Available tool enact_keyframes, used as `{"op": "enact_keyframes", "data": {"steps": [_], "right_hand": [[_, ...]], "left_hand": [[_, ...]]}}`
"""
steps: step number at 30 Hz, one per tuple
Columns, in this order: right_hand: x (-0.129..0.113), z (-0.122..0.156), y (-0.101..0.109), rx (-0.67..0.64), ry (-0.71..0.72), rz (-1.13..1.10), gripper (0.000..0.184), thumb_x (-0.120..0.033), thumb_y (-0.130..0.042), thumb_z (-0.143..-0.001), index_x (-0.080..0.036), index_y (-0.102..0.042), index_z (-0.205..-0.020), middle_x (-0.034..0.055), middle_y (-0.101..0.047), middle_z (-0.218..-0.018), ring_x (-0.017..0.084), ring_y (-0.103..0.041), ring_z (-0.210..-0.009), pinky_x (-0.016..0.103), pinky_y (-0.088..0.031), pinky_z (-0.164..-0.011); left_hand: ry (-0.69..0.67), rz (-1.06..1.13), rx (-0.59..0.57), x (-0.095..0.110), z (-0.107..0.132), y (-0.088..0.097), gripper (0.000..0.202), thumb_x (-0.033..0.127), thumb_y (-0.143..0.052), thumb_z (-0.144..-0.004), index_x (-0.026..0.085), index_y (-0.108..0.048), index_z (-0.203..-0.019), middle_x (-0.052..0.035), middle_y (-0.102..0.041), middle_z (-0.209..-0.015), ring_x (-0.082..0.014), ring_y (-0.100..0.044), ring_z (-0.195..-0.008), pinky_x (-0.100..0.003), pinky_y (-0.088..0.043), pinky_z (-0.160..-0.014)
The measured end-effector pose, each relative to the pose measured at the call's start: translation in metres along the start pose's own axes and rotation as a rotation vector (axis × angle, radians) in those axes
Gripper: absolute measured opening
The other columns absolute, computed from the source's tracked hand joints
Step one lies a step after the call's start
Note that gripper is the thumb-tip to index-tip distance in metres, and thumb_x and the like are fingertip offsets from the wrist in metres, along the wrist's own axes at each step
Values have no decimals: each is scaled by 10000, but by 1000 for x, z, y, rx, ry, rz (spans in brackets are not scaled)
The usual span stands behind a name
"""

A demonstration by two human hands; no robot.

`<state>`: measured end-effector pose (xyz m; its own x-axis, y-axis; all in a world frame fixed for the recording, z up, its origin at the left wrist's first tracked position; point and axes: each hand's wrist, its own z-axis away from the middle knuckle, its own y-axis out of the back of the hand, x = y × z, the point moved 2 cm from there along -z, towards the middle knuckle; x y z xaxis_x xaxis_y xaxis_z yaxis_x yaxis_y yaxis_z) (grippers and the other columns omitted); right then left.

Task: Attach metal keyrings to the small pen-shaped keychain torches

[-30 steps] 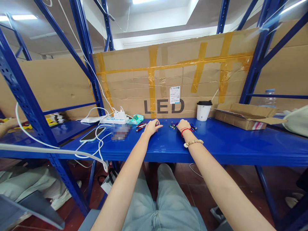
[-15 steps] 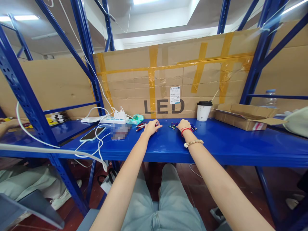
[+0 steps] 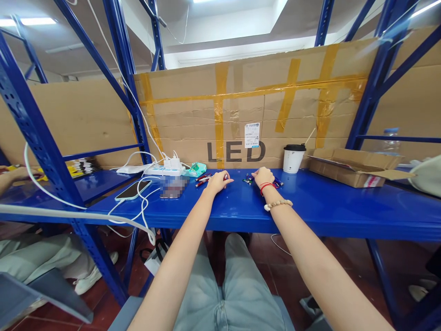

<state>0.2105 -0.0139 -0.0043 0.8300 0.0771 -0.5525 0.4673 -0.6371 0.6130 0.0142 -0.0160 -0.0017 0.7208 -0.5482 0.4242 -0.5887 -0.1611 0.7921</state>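
My left hand [image 3: 217, 182] rests on the blue shelf [image 3: 310, 202] with its fingers curled around a small red cylinder [image 3: 225, 176]. More red cylinders [image 3: 203, 178] lie just left of it. My right hand [image 3: 263, 176], with a red string and a bead bracelet at the wrist, is closed over a small heap of green and blue cylinders [image 3: 248, 179]. What its fingers hold is hidden.
A taped cardboard sheet marked LED [image 3: 237, 115] backs the shelf. A lidded paper cup [image 3: 292, 158] and an open flat carton [image 3: 351, 165] stand to the right. A power strip [image 3: 165, 169], a phone [image 3: 132, 189] and white cables lie to the left. Another person's legs [image 3: 37, 257] are at the lower left.
Both hands stay almost in place; my right hand has crept slightly farther back over the heap. The view has shifted a little.
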Motion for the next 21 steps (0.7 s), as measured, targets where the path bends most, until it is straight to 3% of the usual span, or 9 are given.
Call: {"op": "enact_keyframes", "data": {"steps": [6, 11, 14, 21], "right_hand": [[-24, -8, 1, 31, -5, -267, 282, -402, -657, -710, -168, -730, -848, 84, -718, -812, 216, -663, -802, 285, -485, -738], [-41, -3, -6, -187, 218, -555, 204, -320, -699, -657, -150, -729, -766, 63, -723, -788, 205, -671, -780, 266, -507, -731], [-46, 0, -11, -292, 261, -620, 169, -264, -707, -641, -137, -722, -751, 68, -723, -792, 205, -674, -768, 270, -523, -719], [-50, 0, -25, -388, 344, -732, 141, -228, -686, -652, -130, -714, -748, 61, -717, -730, 191, -676, -727, 281, -532, -716]], "left_hand": [[-21, 94, 2, -3, -1, -2, 278, 461, -557, -779, 184, -525, -785, 45, -531, -509, -131, -536, -526, -238, -385, -583], [-43, 145, 24, -8, -3, -5, 294, 464, -557, -780, 183, -475, -755, 55, -522, -515, -111, -512, -503, -232, -387, -568], [-39, 159, 9, -12, -5, -8, 264, 420, -577, -777, 188, -453, -767, 56, -534, -557, -108, -521, -524, -229, -396, -567], [-97, 207, -9, -10, -7, -9, 246, 258, -657, -723, 180, -432, -787, 38, -545, -658, -110, -548, -548, -233, -423, -578]]}}
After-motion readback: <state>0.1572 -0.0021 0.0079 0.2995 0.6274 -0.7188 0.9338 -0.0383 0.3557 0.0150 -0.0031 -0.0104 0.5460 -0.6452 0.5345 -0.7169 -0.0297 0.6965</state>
